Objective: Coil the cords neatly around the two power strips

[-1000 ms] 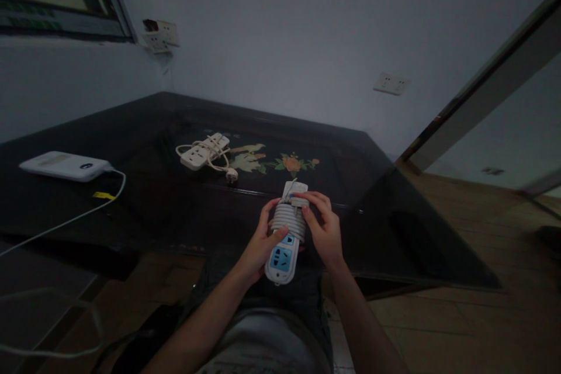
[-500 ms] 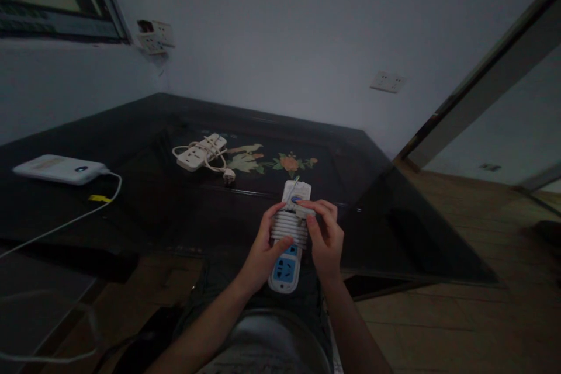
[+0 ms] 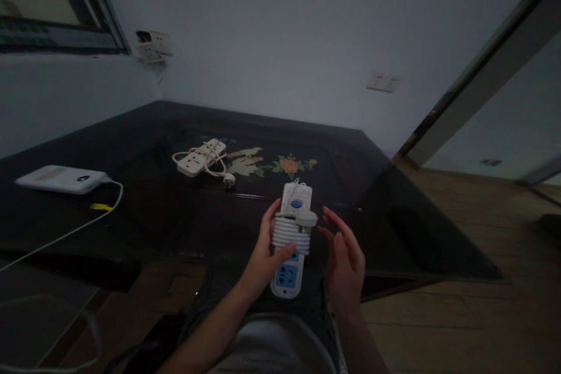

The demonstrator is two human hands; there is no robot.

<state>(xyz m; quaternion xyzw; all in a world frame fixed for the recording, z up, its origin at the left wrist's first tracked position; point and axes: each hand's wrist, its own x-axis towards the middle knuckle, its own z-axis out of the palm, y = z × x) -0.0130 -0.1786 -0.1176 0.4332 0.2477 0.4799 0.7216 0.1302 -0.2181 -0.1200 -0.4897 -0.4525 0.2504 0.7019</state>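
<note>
My left hand (image 3: 265,254) grips a white power strip (image 3: 287,289) with blue socket faces, held upright over the table's near edge. Its white cord (image 3: 290,235) is wound in several turns around the strip's middle, and my left thumb presses on the lower turns. The plug (image 3: 307,218) lies across the top of the coil, sticking out to the right. Above it shows a blue oval switch (image 3: 297,204). My right hand (image 3: 346,263) is just right of the strip, apart from it, fingers spread and holding nothing.
On the dark table (image 3: 144,204) lies a second power strip (image 3: 197,160) with a loosely tangled cord. A white power bank (image 3: 65,179) with a cable (image 3: 65,226) running off is at the left. Wall sockets (image 3: 383,82) are beyond the table.
My right hand has let go of the plug and moved away to the right and down. The left hand still holds the power strip in nearly the same place.
</note>
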